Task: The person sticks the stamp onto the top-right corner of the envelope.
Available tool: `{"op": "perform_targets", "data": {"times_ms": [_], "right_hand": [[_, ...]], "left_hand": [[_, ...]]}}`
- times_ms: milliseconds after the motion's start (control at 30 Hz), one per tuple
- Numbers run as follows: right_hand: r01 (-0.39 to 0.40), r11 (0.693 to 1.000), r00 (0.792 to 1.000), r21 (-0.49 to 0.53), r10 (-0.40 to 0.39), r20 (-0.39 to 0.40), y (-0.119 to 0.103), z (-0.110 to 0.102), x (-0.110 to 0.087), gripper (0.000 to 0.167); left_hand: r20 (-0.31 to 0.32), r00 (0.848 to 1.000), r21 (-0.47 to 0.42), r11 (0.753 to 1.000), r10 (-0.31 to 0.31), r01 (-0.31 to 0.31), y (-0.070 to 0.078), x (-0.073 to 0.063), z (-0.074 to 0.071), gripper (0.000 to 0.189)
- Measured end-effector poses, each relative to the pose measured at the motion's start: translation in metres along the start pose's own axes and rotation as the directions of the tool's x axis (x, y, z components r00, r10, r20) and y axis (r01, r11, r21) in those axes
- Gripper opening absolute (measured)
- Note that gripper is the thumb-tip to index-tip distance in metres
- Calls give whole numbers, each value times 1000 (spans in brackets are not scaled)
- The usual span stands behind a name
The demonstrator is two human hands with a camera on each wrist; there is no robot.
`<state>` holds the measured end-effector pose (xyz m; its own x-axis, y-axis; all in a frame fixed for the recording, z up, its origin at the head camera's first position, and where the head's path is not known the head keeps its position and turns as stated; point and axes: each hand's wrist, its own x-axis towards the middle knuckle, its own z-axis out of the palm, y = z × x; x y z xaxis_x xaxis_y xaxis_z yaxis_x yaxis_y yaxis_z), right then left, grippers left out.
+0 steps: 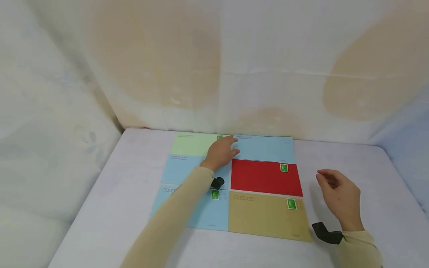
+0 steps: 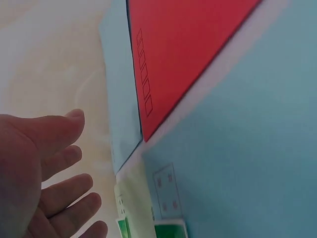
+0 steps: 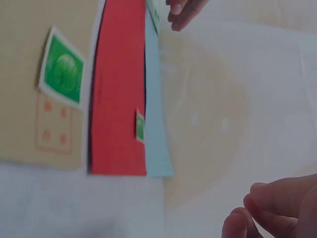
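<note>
My left hand [image 1: 221,152] reaches over the right end of the green envelope [image 1: 194,144], near its stamp [image 1: 219,137]; its fingers look relaxed and hold nothing in the left wrist view. Right of it lies a light blue envelope [image 1: 264,148] with no stamp visible. Below that is a red envelope [image 1: 261,175] with a green stamp [image 1: 284,168]. My right hand [image 1: 342,197] hovers right of the red and tan envelopes [image 1: 264,216], fingers bent loosely, thumb and fingertips close together. Nothing shows between them in the right wrist view [image 3: 272,208].
Two more light blue envelopes, the middle one [image 1: 177,169] and the near one [image 1: 207,216], lie at left, partly hidden by my left sleeve [image 1: 174,212]. Stamps sit on the near blue and tan ones. Pale cloth covers the table [image 1: 114,193]; a curtain [image 1: 254,67] hangs behind.
</note>
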<state>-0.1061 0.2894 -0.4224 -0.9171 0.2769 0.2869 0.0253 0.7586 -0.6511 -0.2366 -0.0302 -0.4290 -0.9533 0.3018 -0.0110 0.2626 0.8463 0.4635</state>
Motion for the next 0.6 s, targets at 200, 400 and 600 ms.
{"op": "perform_targets", "data": {"times_ms": [200, 400, 600], "right_hand": [[-52, 997, 999, -52, 52, -1, 18, -10, -2, 24], [-93, 992, 995, -79, 95, 13, 39, -19, -4, 27], [-108, 978, 990, -177, 123, 73, 56, -25, -5, 33]], "left_hand": [[44, 999, 50, 999, -22, 20, 12, 6, 5, 51], [50, 999, 194, 981, -1, -8, 19, 15, 14, 52], [65, 998, 260, 965, 18, -35, 24, 18, 20, 52]]}}
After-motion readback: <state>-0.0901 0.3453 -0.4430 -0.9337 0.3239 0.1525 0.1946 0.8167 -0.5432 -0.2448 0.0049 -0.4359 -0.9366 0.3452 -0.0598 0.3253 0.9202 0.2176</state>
